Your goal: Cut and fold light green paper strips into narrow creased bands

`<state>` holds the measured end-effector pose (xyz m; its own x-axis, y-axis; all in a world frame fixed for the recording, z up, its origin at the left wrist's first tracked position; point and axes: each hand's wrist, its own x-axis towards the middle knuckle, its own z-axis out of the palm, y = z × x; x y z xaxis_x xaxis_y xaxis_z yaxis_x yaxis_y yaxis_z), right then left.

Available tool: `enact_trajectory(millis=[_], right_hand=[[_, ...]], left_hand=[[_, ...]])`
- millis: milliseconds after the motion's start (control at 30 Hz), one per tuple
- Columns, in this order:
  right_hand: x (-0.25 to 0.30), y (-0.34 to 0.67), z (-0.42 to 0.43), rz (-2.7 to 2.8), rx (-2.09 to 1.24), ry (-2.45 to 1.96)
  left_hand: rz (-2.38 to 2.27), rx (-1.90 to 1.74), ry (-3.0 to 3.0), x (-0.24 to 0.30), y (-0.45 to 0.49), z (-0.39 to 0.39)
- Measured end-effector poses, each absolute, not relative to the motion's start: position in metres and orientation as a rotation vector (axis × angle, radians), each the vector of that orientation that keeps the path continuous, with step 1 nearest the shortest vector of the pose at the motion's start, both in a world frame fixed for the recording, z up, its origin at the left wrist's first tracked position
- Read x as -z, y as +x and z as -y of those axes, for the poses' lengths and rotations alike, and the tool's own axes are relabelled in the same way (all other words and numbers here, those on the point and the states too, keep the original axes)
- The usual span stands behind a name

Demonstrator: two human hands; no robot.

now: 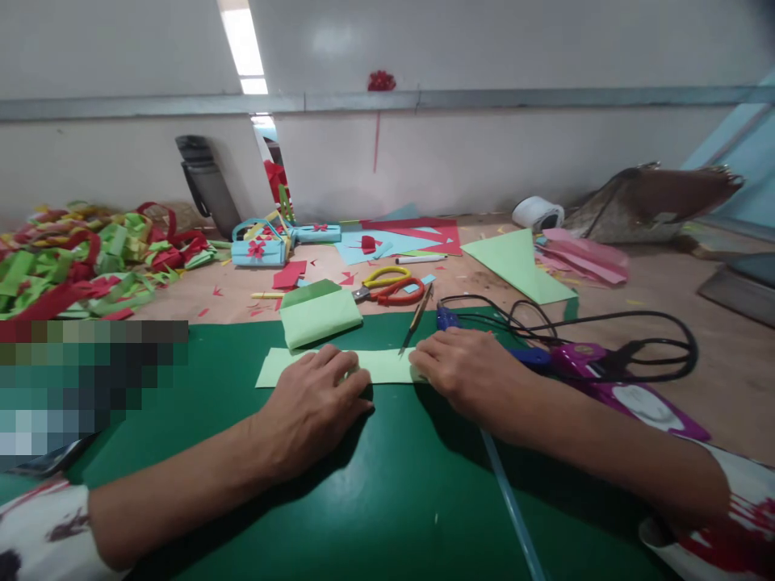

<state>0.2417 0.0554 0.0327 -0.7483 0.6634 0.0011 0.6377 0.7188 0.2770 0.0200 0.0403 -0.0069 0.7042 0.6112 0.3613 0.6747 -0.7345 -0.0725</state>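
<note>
A long light green paper strip (387, 365) lies across the dark green mat (387, 500). My left hand (315, 399) rests on the strip's middle with its fingers bent and pressed down on the paper. On the strip's right end lies my right hand (466, 371), fingers curled and pressing it flat. A folded light green sheet (320, 316) sits just behind the strip.
Scissors with yellow and red handles (387, 286) and a thin craft knife (416, 319) lie behind the hands. A purple glue gun (605, 383) with a black cord (666, 323) sits to the right. Paper strips (78, 258) are piled at the left, a blue paper basket (260, 246) behind.
</note>
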Motion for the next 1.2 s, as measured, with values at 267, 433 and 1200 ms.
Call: enact_trajectory(millis=[267,433,1200], right_hand=[[-0.024,0.252,-0.059,-2.887,-0.295,0.823],[-0.028,0.246,-0.059,-2.855,-0.296,0.868],[-0.021,0.240,-0.053,-3.412,-0.663,1.198]], left_hand=[[1.141,0.468,-2.834,0.011,0.020,-0.045],[1.122,0.489,-2.832,0.011,0.020,-0.045],[1.016,0.784,-2.663,0.010,0.018,-0.043]])
